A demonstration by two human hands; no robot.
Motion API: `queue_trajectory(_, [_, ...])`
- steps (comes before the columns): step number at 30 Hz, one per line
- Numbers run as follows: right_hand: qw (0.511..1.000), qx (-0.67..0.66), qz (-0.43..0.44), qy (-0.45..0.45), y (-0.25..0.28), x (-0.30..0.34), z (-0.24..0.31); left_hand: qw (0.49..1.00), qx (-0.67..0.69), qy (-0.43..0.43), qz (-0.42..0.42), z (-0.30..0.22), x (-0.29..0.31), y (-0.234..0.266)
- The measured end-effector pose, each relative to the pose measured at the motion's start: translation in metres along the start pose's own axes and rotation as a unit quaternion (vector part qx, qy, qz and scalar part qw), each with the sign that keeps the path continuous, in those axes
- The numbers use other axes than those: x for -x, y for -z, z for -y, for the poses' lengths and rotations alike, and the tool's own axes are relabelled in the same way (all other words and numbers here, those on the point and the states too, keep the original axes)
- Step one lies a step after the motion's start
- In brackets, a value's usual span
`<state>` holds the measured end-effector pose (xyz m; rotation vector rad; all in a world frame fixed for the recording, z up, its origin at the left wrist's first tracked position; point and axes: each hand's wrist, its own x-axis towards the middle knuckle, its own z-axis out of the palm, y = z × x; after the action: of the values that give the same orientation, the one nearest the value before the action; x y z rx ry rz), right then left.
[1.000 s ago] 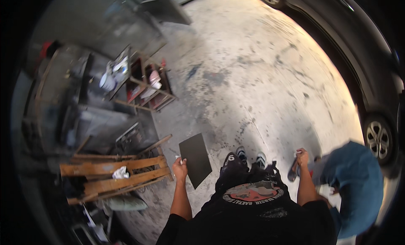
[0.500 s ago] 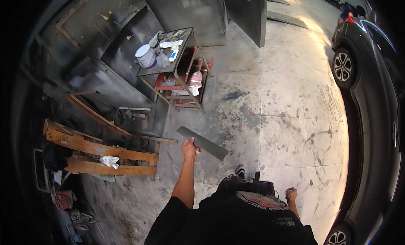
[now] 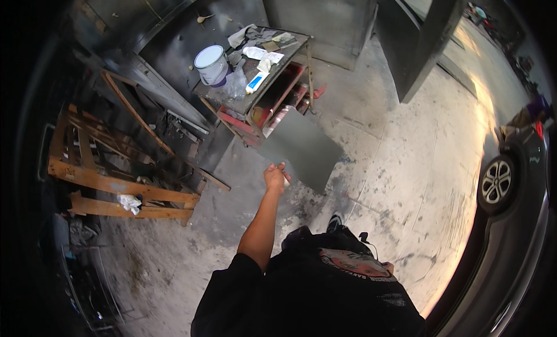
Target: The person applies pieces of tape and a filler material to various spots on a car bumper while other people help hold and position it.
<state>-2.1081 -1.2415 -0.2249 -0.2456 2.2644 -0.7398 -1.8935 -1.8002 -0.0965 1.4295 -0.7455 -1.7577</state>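
My left hand [image 3: 275, 177] reaches forward, its fingers closed on the near edge of a flat, dark grey rectangular sheet [image 3: 307, 154]. The sheet's broad face shows, and it hides part of the trolley's lower shelves and the floor. Something small and pale shows beside the fingers; I cannot make out what it is. Of my right hand [image 3: 390, 268] only a sliver of skin shows at the right side of my black shirt, its fingers hidden. Ahead stands a metal trolley [image 3: 300, 49] with a white bucket [image 3: 212, 64], a white and blue tube [image 3: 256, 83], a plastic bag and rags on top.
To the left is a wooden bench-like frame [image 3: 145, 192] with a crumpled white cloth [image 3: 129, 203] on it. A dark car [image 3: 513, 238] stands along the right side. A dark panel door [image 3: 415, 52] stands ahead. Another person [image 3: 531, 113] is near the car at the far right.
The sheet has tilted from nearly edge-on to showing its broad face. My left hand and the sheet are now closer to the trolley. My right hand has mostly gone behind my shirt.
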Motion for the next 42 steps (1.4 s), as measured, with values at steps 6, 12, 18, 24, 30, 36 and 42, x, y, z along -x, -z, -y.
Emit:
queue_trajectory(6, [0.997, -0.075, -0.011, -0.007, 0.097, -0.228, 0.147, 0.991, 0.125, 0.031, -0.042, -0.003, -0.052, -0.076])
queue_trajectory(12, [0.972, -0.107, -0.019, 0.209, 0.129, -0.369, 0.346, 0.942, 0.332, 0.026, -0.044, -0.040, -0.131, -0.144])
queue_trajectory(18, [0.900, 0.154, 0.102, 0.395, 0.103, -0.429, 0.411, 0.884, 0.457, -0.018, -0.099, -0.059, -0.239, -0.196])
queue_trajectory(24, [0.866, 0.329, 0.192, 0.324, 0.128, -0.498, 0.483, 0.816, 0.547, -0.026, -0.183, -0.051, -0.313, -0.192])
queue_trajectory(30, [0.953, 0.196, 0.178, 0.151, 0.168, -0.634, 0.608, 0.761, 0.601, -0.073, -0.235, -0.066, -0.376, -0.215])
queue_trajectory(36, [0.817, 0.290, 0.234, 0.440, 0.147, -0.731, 0.741, 0.804, 0.435, -0.083, -0.396, -0.039, -0.377, -0.207])
queue_trajectory(42, [0.725, 0.308, 0.292, 0.543, 0.080, -0.736, 0.787, 0.854, 0.090, -0.103, -0.503, 0.046, -0.283, -0.227])
